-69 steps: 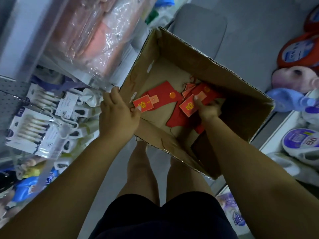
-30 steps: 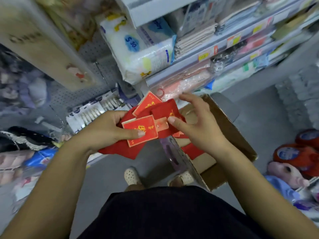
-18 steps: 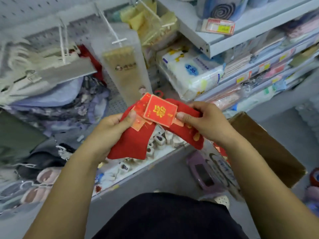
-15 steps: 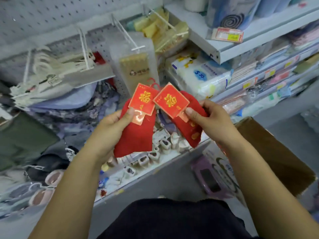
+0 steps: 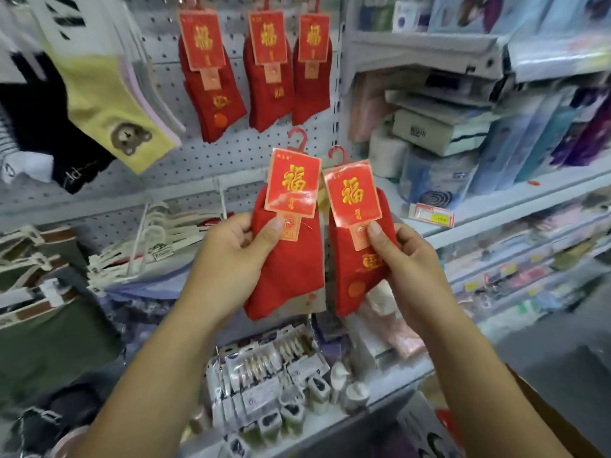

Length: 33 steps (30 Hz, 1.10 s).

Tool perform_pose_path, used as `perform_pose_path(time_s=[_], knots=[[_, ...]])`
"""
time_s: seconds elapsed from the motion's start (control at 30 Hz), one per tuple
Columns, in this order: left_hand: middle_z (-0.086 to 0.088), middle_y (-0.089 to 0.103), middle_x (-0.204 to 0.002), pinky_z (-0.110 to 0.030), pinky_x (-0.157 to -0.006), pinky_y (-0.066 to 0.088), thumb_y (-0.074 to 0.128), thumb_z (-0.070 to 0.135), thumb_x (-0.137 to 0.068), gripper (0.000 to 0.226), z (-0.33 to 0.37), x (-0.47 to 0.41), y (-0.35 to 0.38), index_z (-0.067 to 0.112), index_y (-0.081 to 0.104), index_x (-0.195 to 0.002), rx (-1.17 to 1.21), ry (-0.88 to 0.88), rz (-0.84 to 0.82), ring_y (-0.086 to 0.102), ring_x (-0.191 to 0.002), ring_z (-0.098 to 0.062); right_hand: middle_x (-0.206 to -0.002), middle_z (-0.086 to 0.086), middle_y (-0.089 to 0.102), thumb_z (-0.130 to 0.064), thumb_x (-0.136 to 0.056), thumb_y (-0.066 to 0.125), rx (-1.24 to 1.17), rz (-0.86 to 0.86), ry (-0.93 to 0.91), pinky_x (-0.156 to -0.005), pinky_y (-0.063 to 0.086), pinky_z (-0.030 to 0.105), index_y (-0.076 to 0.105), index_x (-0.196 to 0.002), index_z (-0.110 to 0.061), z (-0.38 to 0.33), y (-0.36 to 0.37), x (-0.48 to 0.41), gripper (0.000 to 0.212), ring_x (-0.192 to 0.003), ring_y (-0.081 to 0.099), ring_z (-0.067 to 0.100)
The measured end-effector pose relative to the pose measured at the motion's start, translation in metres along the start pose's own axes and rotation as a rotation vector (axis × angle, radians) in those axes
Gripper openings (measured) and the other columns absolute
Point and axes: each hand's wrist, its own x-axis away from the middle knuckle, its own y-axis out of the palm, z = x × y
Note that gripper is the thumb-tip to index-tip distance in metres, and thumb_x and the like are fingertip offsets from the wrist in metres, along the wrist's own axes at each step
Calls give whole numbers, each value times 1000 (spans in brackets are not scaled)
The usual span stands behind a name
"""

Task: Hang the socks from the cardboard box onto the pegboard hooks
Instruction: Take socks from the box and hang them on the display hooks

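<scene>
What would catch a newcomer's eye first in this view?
Centre frame, the left hand holds up one red sock pack and the right hand another, each topped by a red-and-gold card and a red hook. Above them, three matching packs hang in a row on the white pegboard. At upper left hangs a yellow sock with a bear face.
</scene>
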Motion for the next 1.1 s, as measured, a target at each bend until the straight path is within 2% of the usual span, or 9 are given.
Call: perform_pose_path(time_s=[0.2,0.4,0.53,0.6,0.73,0.83,0.9,0.97,1.1], knots=[[3,80,-90,-35,-77,62,63,28,-98,10,26,-61,16,23,72,-96,-138,115,13,77,-85,-16,-94,6,77,-32,-94,67,34,94,-117,-64,56,21,63,-109,-4,-28,4,-53,32,-79,72,12],[-8,78,-95,-45,-81,62,66,26,-98,19,49,-148,51,12,71,-109,-229,220,3,76,-88,-23,-94,3,79,-36,-94,69,68,108,-192,-69,61,31,65,-107,-11,-45,4,-115,29,-83,75,15],[-5,78,-86,-43,-71,59,67,29,-97,20,67,-216,73,11,74,-95,-358,302,45,75,-81,-23,-93,4,78,-37,-92,72,71,128,-198,-73,58,38,67,-100,-15,-49,-1,-159,24,-82,74,16],[11,72,-69,-30,-59,52,66,28,-98,22,76,-245,82,18,70,-79,-414,351,91,68,-65,-5,-93,3,78,-39,-92,72,98,112,-194,-77,60,40,67,-100,-18,-52,-4,-174,23,-86,75,19],[1,72,-78,-27,-61,43,65,28,-97,15,73,-285,92,17,73,-89,-413,418,223,60,-71,-11,-93,0,78,-43,-90,72,160,80,-242,-81,61,44,67,-96,-25,-56,-1,-193,20,-87,75,18],[5,72,-78,-18,-59,42,65,28,-98,15,63,-290,97,17,74,-95,-303,415,289,59,-65,2,-95,-1,78,-47,-88,72,181,66,-253,-86,60,49,66,-99,-27,-56,4,-201,24,-89,75,17],[11,73,-83,-14,-63,47,64,30,-98,15,60,-290,96,19,75,-100,-224,373,281,66,-72,3,-94,-2,78,-45,-90,72,177,59,-259,-85,61,47,66,-100,-26,-58,8,-205,22,-87,75,15],[7,77,-93,-20,-73,54,65,31,-98,19,60,-293,93,17,76,-107,-157,338,255,73,-84,-5,-96,-2,78,-43,-91,71,164,40,-263,-84,61,43,65,-103,-25,-60,10,-208,22,-88,75,13],[5,78,-94,-30,-77,57,66,28,-98,14,68,-300,88,18,75,-103,-117,331,221,74,-86,-10,-100,-1,77,-42,-93,68,121,-18,-253,-76,61,31,63,-109,-23,-64,16,-212,25,-89,75,11]])
